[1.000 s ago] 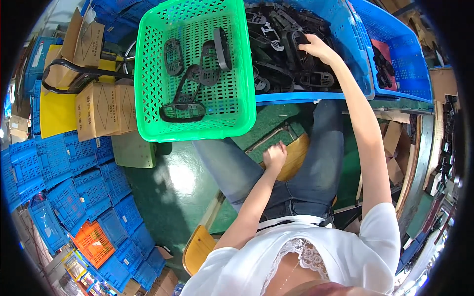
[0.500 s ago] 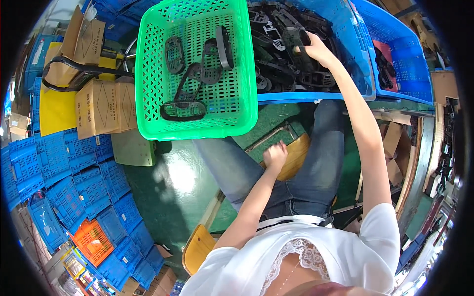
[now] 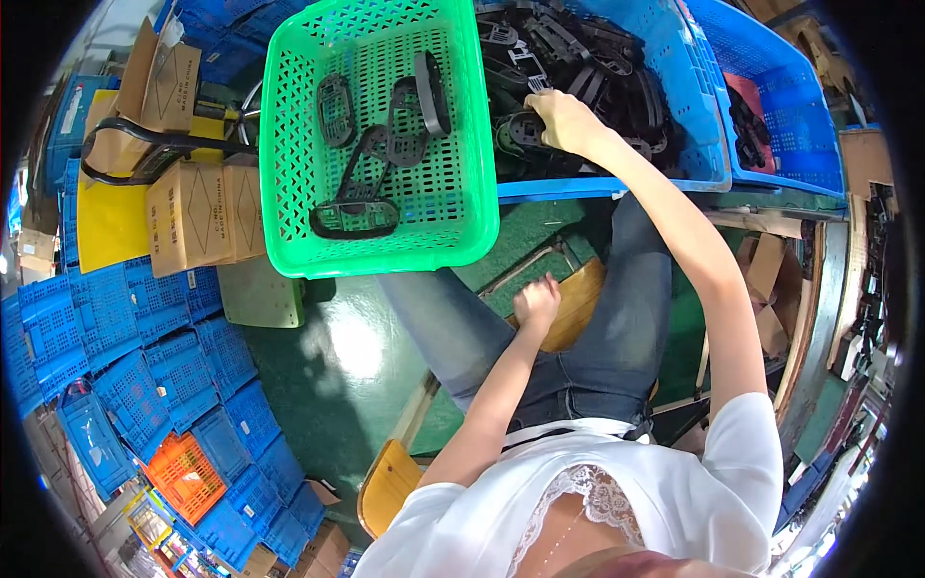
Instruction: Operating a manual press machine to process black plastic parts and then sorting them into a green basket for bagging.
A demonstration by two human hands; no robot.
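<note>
My right hand (image 3: 570,123) reaches into a blue crate (image 3: 708,116) filled with black plastic parts. Its fingers are closed on the end of one black plastic part (image 3: 520,132), near the crate's left side. Further parts lie jumbled behind and beside that hand. My left hand (image 3: 537,301) is curled shut above the wooden stool between my thighs, with nothing visible in it. In front of me to the left, a green basket (image 3: 385,262) holds several long, rounded black plastic frames (image 3: 355,218), spaced apart on its slatted bottom.
Another blue crate (image 3: 805,144) with some dark parts stands at the right. Cardboard boxes (image 3: 193,217) and a black curved handle (image 3: 125,125) are beyond the basket's left side. Stacked blue crates (image 3: 145,380) and an orange crate (image 3: 185,474) fill the left. A wooden stool (image 3: 578,299) is beneath me.
My right hand has moved left and slightly nearer within the blue crate, from the crate's middle toward the green basket. My left hand stays where it was.
</note>
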